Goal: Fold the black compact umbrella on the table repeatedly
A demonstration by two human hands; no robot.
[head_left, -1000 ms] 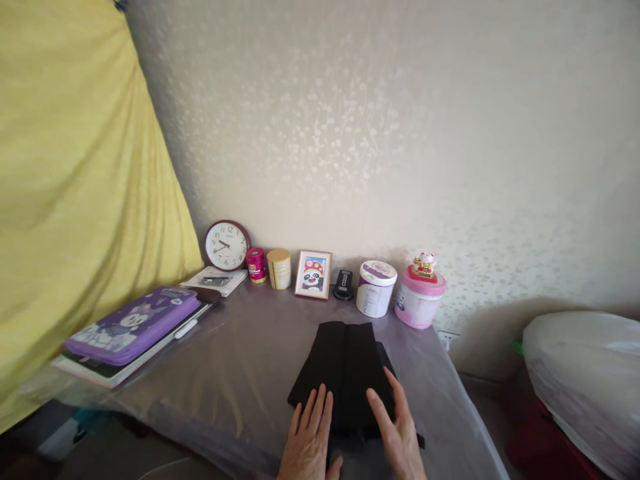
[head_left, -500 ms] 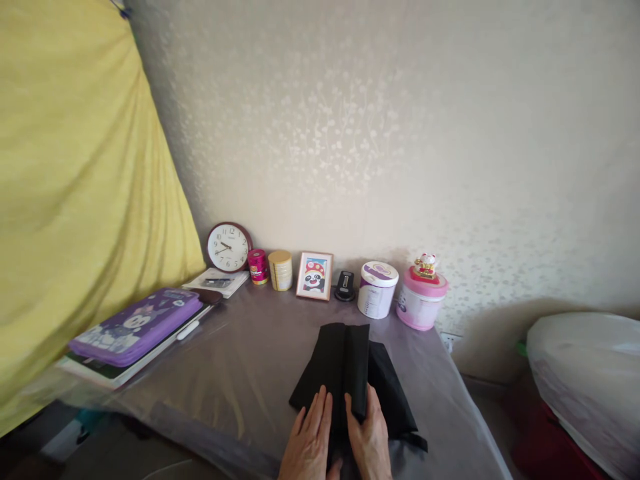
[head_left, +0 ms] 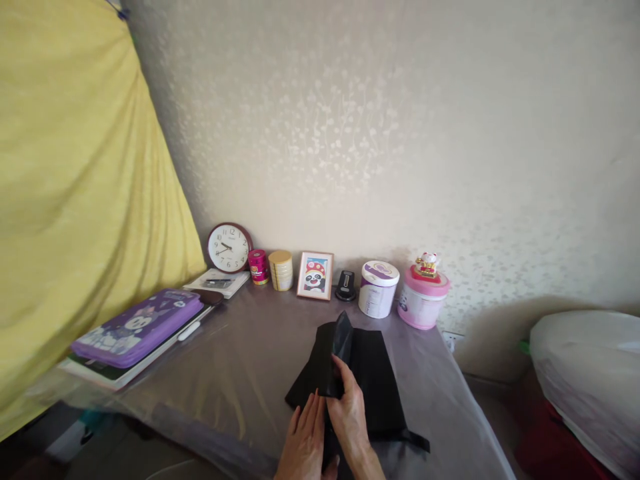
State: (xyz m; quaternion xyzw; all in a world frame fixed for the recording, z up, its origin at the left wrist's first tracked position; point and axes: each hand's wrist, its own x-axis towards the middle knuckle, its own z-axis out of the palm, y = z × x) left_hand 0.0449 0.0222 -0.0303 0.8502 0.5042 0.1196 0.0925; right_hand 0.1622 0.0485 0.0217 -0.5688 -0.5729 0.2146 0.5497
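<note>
A black folded cloth [head_left: 373, 380] lies on the grey table [head_left: 240, 360] near its front edge. My right hand [head_left: 350, 417] grips a flap of the cloth and holds it lifted and turned toward the left. My left hand [head_left: 305, 443] lies flat with fingers stretched out on the cloth's near left corner, touching the right hand. A black strap sticks out of the cloth at the right.
Along the wall stand a round clock [head_left: 229, 247], a red tin [head_left: 258, 267], a yellow tin [head_left: 280, 269], a panda picture frame [head_left: 315, 275], a white tub [head_left: 378, 289] and a pink tub [head_left: 423, 300]. A purple case [head_left: 137, 327] lies left. Yellow curtain [head_left: 75, 200] hangs left; a white bag [head_left: 585, 373] sits right.
My right hand has moved left from the cloth's right side, taken hold of the middle flap and lifted it leftward. My left hand has stayed pressed on the cloth.
</note>
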